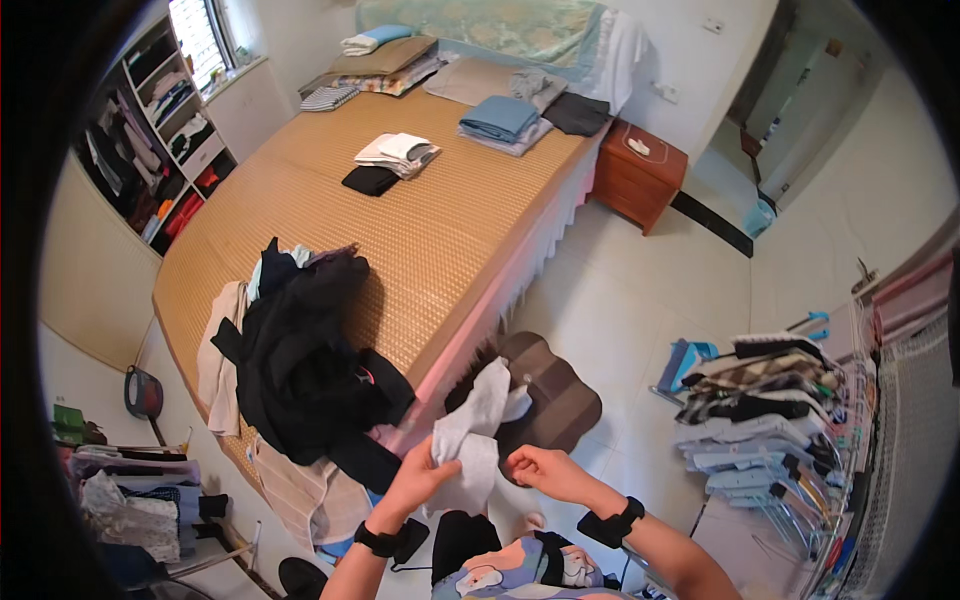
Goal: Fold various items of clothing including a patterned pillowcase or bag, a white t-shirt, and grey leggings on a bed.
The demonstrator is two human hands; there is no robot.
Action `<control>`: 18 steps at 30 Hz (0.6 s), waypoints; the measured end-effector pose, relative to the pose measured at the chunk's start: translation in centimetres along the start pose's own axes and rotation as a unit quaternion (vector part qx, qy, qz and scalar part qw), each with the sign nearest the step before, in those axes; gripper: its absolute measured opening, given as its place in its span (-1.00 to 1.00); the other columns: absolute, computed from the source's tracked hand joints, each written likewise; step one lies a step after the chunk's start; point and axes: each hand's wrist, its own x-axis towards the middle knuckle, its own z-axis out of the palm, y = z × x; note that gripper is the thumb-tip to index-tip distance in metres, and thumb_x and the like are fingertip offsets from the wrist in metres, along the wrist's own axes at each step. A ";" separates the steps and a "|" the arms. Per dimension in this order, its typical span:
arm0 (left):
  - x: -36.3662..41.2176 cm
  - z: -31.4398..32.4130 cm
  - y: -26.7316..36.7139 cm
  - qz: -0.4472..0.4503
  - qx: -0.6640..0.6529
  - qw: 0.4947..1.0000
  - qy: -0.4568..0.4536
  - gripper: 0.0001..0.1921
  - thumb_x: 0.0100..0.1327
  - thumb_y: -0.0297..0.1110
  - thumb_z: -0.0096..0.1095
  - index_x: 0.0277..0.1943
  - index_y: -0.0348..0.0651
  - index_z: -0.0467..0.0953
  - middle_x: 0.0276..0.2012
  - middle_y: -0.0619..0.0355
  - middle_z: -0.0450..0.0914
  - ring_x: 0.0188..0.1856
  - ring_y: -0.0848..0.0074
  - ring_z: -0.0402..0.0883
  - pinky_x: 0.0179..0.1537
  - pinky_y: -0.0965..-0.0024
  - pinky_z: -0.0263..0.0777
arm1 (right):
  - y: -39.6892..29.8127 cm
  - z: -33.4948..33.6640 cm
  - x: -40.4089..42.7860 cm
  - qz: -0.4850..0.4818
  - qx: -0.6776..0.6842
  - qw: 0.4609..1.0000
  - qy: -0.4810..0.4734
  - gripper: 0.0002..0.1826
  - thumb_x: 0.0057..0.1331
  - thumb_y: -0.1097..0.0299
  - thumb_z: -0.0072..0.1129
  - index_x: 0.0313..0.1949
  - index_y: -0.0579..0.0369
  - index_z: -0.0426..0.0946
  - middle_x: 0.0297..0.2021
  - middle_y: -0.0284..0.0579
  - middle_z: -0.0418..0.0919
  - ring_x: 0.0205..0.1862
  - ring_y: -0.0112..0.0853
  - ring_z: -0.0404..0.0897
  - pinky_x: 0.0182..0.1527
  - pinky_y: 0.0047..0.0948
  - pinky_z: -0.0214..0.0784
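Observation:
My left hand [427, 472] grips a light grey cloth garment [476, 457], with the thumb pressed over its near edge. The garment hangs in loose folds in front of me, beside the edge of the bed. Just to its right is my right hand [546, 471], fingers curled in and apart from the cloth, with nothing visible in them. Beneath and beyond the hands sits a brown scallop-edged stool or cushion [555, 397]. A heap of black clothes [300, 367] lies close by on the bed corner, left of my left hand.
The bed bears a woven mat [420, 247]. On it are a small folded stack [397, 154], folded blue bedding [499, 120] and pillows. Hanging clothes [757, 405] crowd the right side, and a clothes rack [142, 495] the lower left. A wooden nightstand [637, 172] stands beyond the bed.

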 end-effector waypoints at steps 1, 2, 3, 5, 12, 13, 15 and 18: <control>1.4 -1.5 -0.2 -0.012 0.002 1.000 -0.014 -0.52 0.24 -0.56 0.20 0.23 -0.30 0.34 0.00 0.18 0.55 0.02 0.54 0.53 0.07 0.40 0.41 | -0.9 0.0 2.0 -0.002 -0.010 1.000 -0.009 -0.73 0.30 0.38 0.11 -0.03 0.19 0.49 -0.20 -0.05 0.65 -0.14 -0.33 0.64 -0.04 -0.36 0.46; 2.8 -2.7 -0.2 0.002 0.000 1.000 -0.018 -0.52 0.25 -0.56 0.19 0.23 -0.31 0.34 0.00 0.18 0.55 0.03 0.54 0.52 0.08 0.40 0.40 | -1.7 -0.1 4.1 0.018 -0.035 0.999 -0.015 -0.67 0.26 0.38 0.11 0.00 0.21 0.47 -0.22 0.03 0.64 -0.14 -0.22 0.66 -0.04 -0.30 0.45; 4.3 -2.8 0.2 0.018 -0.009 1.000 -0.024 -0.53 0.25 -0.56 0.19 0.23 -0.31 0.34 0.00 0.18 0.55 0.04 0.54 0.51 0.09 0.40 0.39 | -2.2 -0.5 5.6 0.021 -0.041 0.999 -0.021 -0.67 0.26 0.38 0.11 0.00 0.21 0.47 -0.22 0.03 0.64 -0.14 -0.22 0.66 -0.04 -0.30 0.45; 7.1 -3.7 1.8 0.011 -0.023 0.999 -0.022 -0.53 0.24 -0.53 0.20 0.22 -0.32 0.35 0.01 0.14 0.55 0.06 0.52 0.51 0.11 0.40 0.38 | -2.6 -1.0 8.5 0.012 -0.059 0.998 0.016 -0.63 0.23 0.38 0.09 0.03 0.23 0.44 -0.20 0.15 0.62 -0.11 -0.04 0.64 -0.04 -0.25 0.44; 12.9 -7.6 5.7 0.039 0.017 0.999 -0.025 -0.55 0.23 -0.55 0.21 0.19 -0.33 0.38 -0.02 0.19 0.56 -0.01 0.59 0.53 0.05 0.46 0.40 | -7.3 -2.9 14.4 -0.035 -0.106 0.994 0.020 -0.61 0.25 0.39 0.17 0.07 0.21 0.45 -0.23 0.07 0.65 -0.19 -0.23 0.66 -0.09 -0.31 0.45; 13.4 -8.0 6.4 0.038 0.017 0.999 -0.030 -0.55 0.23 -0.55 0.21 0.19 -0.33 0.38 -0.02 0.19 0.56 -0.01 0.59 0.53 0.05 0.46 0.40 | -8.2 -3.6 14.8 -0.025 -0.087 0.996 0.026 -0.61 0.25 0.39 0.17 0.06 0.22 0.44 -0.25 0.06 0.65 -0.20 -0.24 0.66 -0.09 -0.32 0.45; 14.1 -8.6 7.7 0.029 -0.023 0.999 -0.023 -0.55 0.22 -0.57 0.21 0.19 -0.34 0.38 -0.02 0.17 0.57 -0.02 0.58 0.54 0.05 0.46 0.40 | -9.2 -5.2 15.0 0.013 -0.093 0.995 0.024 -0.69 0.26 0.43 0.08 -0.01 0.26 0.45 -0.19 0.16 0.63 -0.12 -0.03 0.64 -0.07 -0.25 0.46; 14.9 -8.6 9.5 0.017 -0.016 1.000 -0.017 -0.56 0.21 -0.54 0.23 0.17 -0.35 0.39 -0.04 0.15 0.59 -0.02 0.56 0.54 0.05 0.44 0.40 | -8.4 -7.0 15.3 0.026 -0.015 0.999 0.029 -0.77 0.30 0.47 0.12 -0.05 0.22 0.48 -0.27 -0.11 0.65 -0.22 -0.46 0.64 -0.10 -0.47 0.47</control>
